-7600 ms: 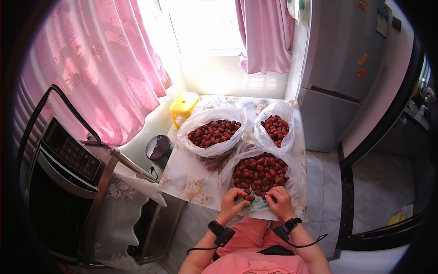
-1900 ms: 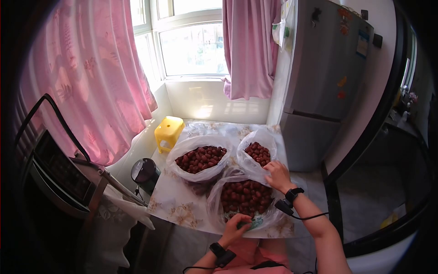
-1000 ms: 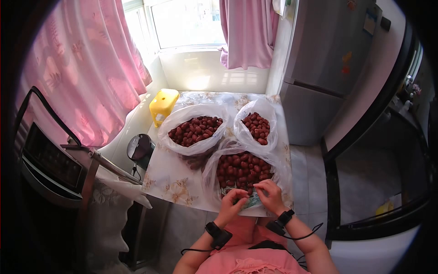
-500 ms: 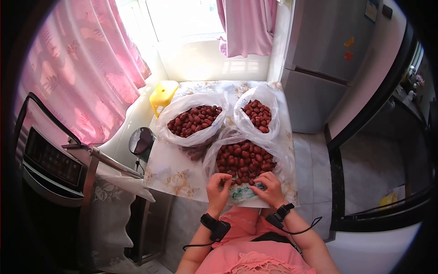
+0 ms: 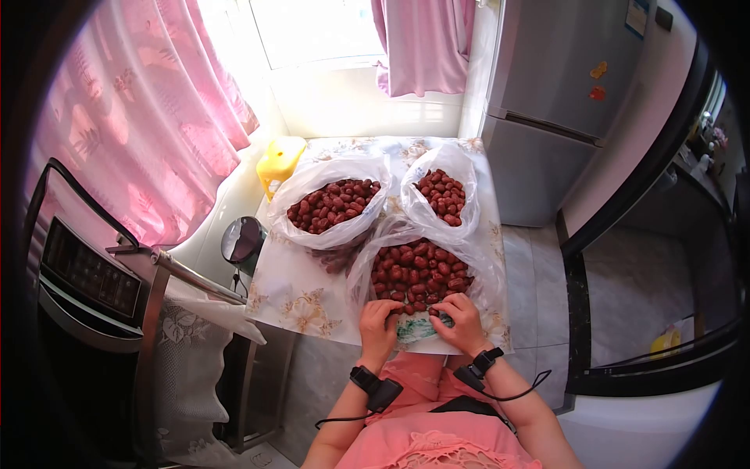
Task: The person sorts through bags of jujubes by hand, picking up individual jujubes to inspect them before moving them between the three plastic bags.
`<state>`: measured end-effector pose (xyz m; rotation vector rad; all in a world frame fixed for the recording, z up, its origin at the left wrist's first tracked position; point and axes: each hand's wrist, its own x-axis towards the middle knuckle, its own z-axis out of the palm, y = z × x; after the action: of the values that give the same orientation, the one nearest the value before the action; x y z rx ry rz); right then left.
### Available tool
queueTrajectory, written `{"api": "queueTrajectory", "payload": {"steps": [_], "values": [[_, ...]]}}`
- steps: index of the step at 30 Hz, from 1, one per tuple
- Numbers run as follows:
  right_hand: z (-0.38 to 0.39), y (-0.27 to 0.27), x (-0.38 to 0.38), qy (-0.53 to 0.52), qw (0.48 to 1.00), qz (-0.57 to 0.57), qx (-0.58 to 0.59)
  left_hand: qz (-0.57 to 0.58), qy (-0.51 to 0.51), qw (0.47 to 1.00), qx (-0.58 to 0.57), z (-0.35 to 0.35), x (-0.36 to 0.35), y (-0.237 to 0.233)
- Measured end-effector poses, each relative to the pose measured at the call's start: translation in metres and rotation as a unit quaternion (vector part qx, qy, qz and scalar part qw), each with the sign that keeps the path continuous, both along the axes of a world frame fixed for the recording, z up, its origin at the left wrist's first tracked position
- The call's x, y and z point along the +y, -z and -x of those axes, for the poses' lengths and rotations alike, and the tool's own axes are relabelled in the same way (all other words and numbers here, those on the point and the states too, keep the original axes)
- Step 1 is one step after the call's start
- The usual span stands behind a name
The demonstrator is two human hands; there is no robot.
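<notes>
Pink clothing (image 5: pixel 437 442) is seen right at the near edge, with a black strapped device (image 5: pixel 375 388) worn on the left wrist and a similar one on the right. Just past that, both hands are held at the near lip of the nearest bag. The left hand (image 5: pixel 376 330) is half curled, fingertips brought down by the dates; whether one's actually gripped can't be told. The right hand (image 5: pixel 464 324) is bent with thumb and forefinger nearly closed around a single date (image 5: pixel 433 311), though a firm hold can't be made out. A green print (image 5: pixel 416 329) is shown between them. The main heap of red dates (image 5: pixel 416 272) is held in that near plastic bag (image 5: pixel 487 272), on a flowered tablecloth (image 5: pixel 301 314). Farther off, two more date-filled bags are set down: left bag (image 5: pixel 287 192), right bag (image 5: pixel 466 173). A yellow stool (image 5: pixel 280 162) is parked beyond the table's far left.
</notes>
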<state>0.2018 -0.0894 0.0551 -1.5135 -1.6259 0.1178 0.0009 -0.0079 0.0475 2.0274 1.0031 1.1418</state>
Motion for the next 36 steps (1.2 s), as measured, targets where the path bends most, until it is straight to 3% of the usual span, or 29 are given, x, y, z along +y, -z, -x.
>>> {"api": "queueTrajectory", "payload": {"steps": [12, 14, 21, 29, 33, 36], "values": [[0.001, 0.002, 0.000, 0.006, 1.000, 0.003, 0.003, -0.051, 0.017, 0.997, 0.061, 0.002, -0.002, -0.004], [0.000, 0.002, 0.001, 0.005, 1.000, 0.001, 0.000, 0.125, 0.021, 0.988, -0.083, 0.002, -0.005, -0.005], [0.002, 0.002, 0.001, 0.010, 1.000, -0.005, 0.006, 0.145, 0.042, 0.975, -0.161, 0.006, -0.007, -0.014], [0.002, 0.003, 0.001, 0.010, 1.000, -0.003, 0.005, 0.291, 0.076, 0.905, -0.300, 0.004, -0.011, -0.002], [0.001, 0.004, 0.001, 0.008, 1.000, -0.001, 0.002, 0.310, 0.085, 0.890, -0.325, 0.006, -0.011, 0.004], [0.001, 0.003, 0.000, 0.009, 1.000, 0.005, 0.001, 0.292, 0.079, 0.914, -0.269, 0.007, -0.009, 0.009]]}}
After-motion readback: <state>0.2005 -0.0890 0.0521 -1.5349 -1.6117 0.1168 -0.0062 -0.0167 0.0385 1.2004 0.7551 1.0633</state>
